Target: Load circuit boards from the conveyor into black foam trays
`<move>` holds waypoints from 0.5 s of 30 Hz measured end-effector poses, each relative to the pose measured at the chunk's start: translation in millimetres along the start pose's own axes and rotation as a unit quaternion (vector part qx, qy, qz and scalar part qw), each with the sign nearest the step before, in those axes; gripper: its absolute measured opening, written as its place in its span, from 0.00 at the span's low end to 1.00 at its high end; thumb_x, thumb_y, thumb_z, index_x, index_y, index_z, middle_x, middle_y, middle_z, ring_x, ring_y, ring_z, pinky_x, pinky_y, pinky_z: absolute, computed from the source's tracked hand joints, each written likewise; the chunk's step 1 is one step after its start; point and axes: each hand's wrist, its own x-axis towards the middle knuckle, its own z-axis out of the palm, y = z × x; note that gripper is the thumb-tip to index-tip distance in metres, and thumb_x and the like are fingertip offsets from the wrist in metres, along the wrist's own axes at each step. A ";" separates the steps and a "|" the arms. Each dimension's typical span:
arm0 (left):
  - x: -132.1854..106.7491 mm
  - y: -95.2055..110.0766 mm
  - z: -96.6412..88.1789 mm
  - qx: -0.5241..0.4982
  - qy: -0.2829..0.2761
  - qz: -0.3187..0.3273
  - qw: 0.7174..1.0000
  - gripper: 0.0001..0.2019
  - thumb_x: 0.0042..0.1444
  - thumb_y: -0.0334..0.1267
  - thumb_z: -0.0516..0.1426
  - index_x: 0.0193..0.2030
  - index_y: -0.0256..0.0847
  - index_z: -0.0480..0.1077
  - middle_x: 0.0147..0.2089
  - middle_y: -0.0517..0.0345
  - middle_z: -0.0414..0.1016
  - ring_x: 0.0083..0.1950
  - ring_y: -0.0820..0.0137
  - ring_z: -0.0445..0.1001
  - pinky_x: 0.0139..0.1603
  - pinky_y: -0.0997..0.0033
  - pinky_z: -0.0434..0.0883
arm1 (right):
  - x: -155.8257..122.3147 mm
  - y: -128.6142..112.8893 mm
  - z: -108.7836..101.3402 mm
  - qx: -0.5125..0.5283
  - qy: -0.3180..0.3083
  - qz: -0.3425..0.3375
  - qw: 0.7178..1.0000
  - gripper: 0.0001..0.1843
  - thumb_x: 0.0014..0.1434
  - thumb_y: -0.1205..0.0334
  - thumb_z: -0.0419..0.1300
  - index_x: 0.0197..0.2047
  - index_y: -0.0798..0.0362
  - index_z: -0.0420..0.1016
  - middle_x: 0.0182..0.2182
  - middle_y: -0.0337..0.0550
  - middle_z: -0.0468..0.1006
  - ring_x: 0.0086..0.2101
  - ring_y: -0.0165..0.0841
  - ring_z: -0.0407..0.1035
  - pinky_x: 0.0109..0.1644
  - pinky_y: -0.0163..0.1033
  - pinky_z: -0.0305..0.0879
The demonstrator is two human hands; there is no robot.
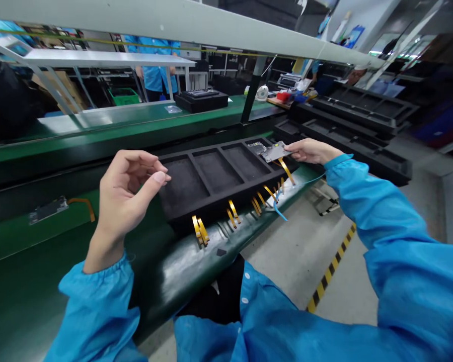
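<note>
Between the thumb and fingers of my right hand (310, 151) is the edge of a flat circuit board (275, 152), with an orange flex cable (286, 170) hanging from it. The board is over the right end of a black foam tray (226, 190) divided into compartments. Another board piece (255, 148) shows just left of it. My left hand (130, 193) is raised by the tray's left end, fingers curled and thumb apart, holding nothing. Several orange flex cables (200, 230) stick out below the tray's front side. A similar board (48, 210) with an orange cable lies on the green surface at left.
More black foam trays (357, 146) are stacked at right. A pale beam (196, 27) crosses above the bench. A black box (202, 100) sits on the far green bench (109, 118), with a person in blue (154, 70) behind it. Striped floor tape (332, 269) runs at lower right.
</note>
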 end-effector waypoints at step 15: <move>3.0 -5.2 -13.6 0.026 -0.021 -0.037 0.999 0.18 0.63 0.55 0.75 0.51 0.52 0.79 0.41 0.55 0.82 0.40 0.57 0.88 0.35 0.53 0.86 | 11.9 11.4 7.2 -0.061 0.016 -0.014 0.998 0.24 0.67 0.56 0.79 0.34 0.51 0.67 0.18 0.30 0.63 0.17 0.21 0.54 0.20 0.29 0.46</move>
